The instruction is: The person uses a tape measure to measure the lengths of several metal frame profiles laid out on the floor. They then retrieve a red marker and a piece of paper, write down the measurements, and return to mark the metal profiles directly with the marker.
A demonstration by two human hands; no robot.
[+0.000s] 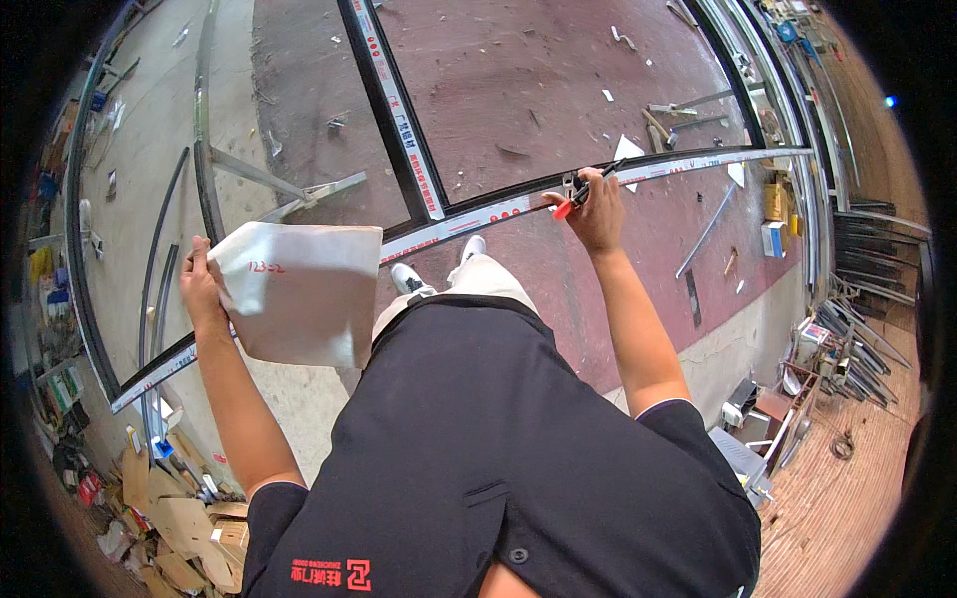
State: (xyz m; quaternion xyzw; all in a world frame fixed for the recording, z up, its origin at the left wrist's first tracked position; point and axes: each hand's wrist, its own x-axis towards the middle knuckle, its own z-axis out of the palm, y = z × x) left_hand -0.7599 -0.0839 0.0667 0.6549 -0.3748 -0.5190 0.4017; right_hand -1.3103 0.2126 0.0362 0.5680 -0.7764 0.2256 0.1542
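My left hand (201, 284) grips the left edge of a pale, stiff-looking sheet (299, 309) with red handwriting on it, held out in front of me. My right hand (598, 214) is closed round a slim black and red marker (580, 199), its red end pointing down and left. That hand is above the near bar of a large dark frame (409, 149) covered in printed white film. Whether its fingers touch the bar I cannot tell. The sheet hides part of the same bar on the left.
Narrow metal legs and braces (259, 171) stand under the frame on the left. Long profiles (812, 199) and dark bar ends (877, 254) line the right side. Cardboard pieces (189, 533) lie at lower left. Small offcuts and scraps litter the red floor (528, 90).
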